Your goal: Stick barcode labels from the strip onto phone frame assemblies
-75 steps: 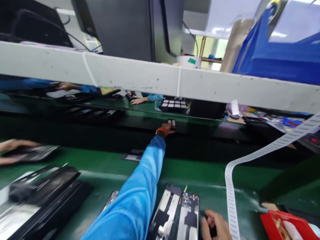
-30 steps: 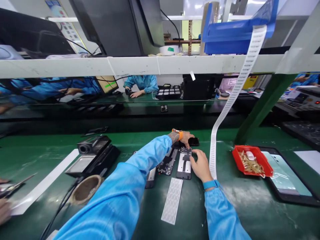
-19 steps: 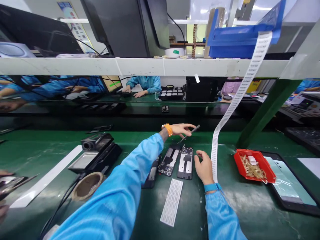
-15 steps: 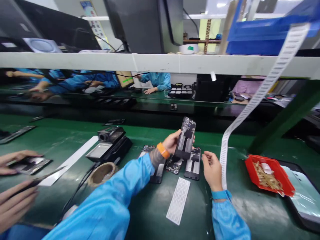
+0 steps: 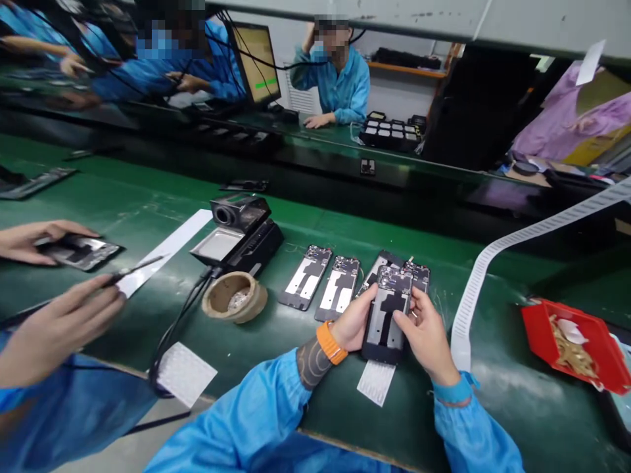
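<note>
Black phone [image 5: 384, 315], guts facing up, held in left fingers [image 5: 367, 299] and right fingers [image 5: 406, 325], probably so it doesn't wobble around.

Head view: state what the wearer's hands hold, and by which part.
An opened phone, by its long edges: left hand on one, right hand on the other.

A red tray [image 5: 536, 328] lay at my right, a tan bowl [image 5: 253, 307] sat near a black device [image 5: 256, 246], a monitor [image 5: 257, 62] glowed beyond.
</note>
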Action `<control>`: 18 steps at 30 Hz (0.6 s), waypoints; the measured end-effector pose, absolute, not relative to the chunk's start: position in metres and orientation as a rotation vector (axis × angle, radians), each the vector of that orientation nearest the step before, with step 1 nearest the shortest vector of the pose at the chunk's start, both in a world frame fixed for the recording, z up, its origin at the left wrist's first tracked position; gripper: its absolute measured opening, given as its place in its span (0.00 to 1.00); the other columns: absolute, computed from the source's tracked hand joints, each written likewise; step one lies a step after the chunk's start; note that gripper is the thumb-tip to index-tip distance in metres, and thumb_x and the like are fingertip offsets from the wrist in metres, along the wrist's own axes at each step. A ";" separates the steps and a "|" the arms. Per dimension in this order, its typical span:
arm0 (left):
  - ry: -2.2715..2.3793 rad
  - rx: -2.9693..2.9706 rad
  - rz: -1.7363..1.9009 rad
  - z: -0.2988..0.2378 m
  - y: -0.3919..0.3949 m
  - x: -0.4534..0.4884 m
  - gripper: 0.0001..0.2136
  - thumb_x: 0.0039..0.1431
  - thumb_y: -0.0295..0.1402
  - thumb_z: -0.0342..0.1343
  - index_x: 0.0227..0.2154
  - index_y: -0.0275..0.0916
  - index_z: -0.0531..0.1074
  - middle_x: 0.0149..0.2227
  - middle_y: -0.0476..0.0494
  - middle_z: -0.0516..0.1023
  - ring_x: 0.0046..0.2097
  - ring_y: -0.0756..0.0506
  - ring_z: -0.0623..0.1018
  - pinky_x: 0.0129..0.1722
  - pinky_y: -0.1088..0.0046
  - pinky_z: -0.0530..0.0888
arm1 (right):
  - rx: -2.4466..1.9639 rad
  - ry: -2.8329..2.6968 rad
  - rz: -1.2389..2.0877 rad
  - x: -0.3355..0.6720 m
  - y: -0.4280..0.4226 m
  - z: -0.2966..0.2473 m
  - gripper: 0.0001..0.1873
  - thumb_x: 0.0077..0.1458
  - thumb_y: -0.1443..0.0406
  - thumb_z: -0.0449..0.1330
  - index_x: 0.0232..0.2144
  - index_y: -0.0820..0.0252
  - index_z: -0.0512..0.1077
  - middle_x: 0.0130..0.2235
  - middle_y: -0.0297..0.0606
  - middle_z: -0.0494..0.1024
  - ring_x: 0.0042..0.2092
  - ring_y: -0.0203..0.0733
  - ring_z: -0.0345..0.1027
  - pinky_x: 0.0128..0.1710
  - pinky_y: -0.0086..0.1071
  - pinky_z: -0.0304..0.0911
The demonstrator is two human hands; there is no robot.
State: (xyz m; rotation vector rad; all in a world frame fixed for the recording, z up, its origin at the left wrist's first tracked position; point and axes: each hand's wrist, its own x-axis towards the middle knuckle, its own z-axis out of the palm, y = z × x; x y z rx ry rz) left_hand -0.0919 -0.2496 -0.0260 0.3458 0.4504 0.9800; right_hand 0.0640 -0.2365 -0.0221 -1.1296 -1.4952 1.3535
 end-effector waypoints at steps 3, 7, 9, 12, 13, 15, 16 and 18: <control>0.423 0.341 0.956 -0.026 -0.253 -0.088 0.31 0.61 0.55 0.52 0.54 0.32 0.73 0.48 0.33 0.79 0.52 0.35 0.76 0.57 0.57 0.67 | -1.100 -1.489 1.400 0.067 -0.235 -0.020 0.24 0.56 0.57 0.64 0.53 0.54 0.65 0.44 0.39 0.78 0.46 0.45 0.73 0.45 0.38 0.71; 0.386 0.337 0.933 -0.024 -0.253 -0.088 0.31 0.61 0.56 0.50 0.53 0.32 0.73 0.47 0.33 0.79 0.51 0.34 0.77 0.54 0.56 0.69 | -1.081 -1.481 1.442 0.070 -0.234 -0.018 0.24 0.57 0.56 0.63 0.53 0.54 0.66 0.44 0.40 0.79 0.44 0.44 0.74 0.44 0.38 0.71; 0.380 0.337 0.938 -0.024 -0.252 -0.090 0.32 0.61 0.57 0.49 0.53 0.33 0.73 0.47 0.33 0.79 0.50 0.34 0.77 0.53 0.55 0.70 | -1.084 -1.450 1.441 0.071 -0.233 -0.018 0.25 0.57 0.56 0.63 0.55 0.53 0.65 0.48 0.42 0.78 0.46 0.45 0.74 0.46 0.39 0.71; 0.377 0.339 0.941 -0.026 -0.251 -0.092 0.32 0.61 0.57 0.48 0.53 0.33 0.72 0.46 0.33 0.79 0.49 0.34 0.78 0.52 0.55 0.71 | -1.101 -1.405 1.407 0.073 -0.232 -0.018 0.27 0.55 0.56 0.65 0.55 0.54 0.66 0.51 0.44 0.77 0.50 0.47 0.73 0.49 0.42 0.70; 0.374 0.340 0.934 -0.026 -0.251 -0.092 0.32 0.61 0.58 0.48 0.53 0.33 0.72 0.46 0.33 0.79 0.49 0.34 0.78 0.52 0.55 0.71 | -1.104 -1.398 1.397 0.074 -0.232 -0.019 0.27 0.54 0.56 0.65 0.55 0.54 0.66 0.50 0.45 0.77 0.51 0.48 0.73 0.50 0.42 0.70; 0.370 0.341 0.926 -0.025 -0.251 -0.092 0.33 0.60 0.58 0.48 0.53 0.33 0.72 0.47 0.33 0.79 0.49 0.34 0.78 0.52 0.54 0.70 | -1.115 -1.398 1.392 0.076 -0.231 -0.019 0.25 0.54 0.56 0.65 0.53 0.55 0.67 0.48 0.44 0.78 0.49 0.47 0.73 0.46 0.40 0.72; 0.370 0.343 0.931 -0.024 -0.251 -0.092 0.33 0.60 0.58 0.49 0.53 0.33 0.72 0.47 0.33 0.79 0.50 0.34 0.78 0.52 0.54 0.70 | -1.123 -1.405 1.402 0.076 -0.231 -0.018 0.24 0.55 0.56 0.64 0.52 0.55 0.68 0.46 0.44 0.78 0.46 0.46 0.74 0.41 0.37 0.72; 0.382 0.348 0.956 -0.022 -0.251 -0.092 0.32 0.60 0.57 0.50 0.53 0.32 0.72 0.47 0.33 0.79 0.50 0.34 0.78 0.53 0.55 0.70 | -1.133 -1.431 1.432 0.077 -0.231 -0.017 0.21 0.56 0.55 0.63 0.50 0.56 0.69 0.42 0.41 0.79 0.39 0.42 0.74 0.32 0.32 0.71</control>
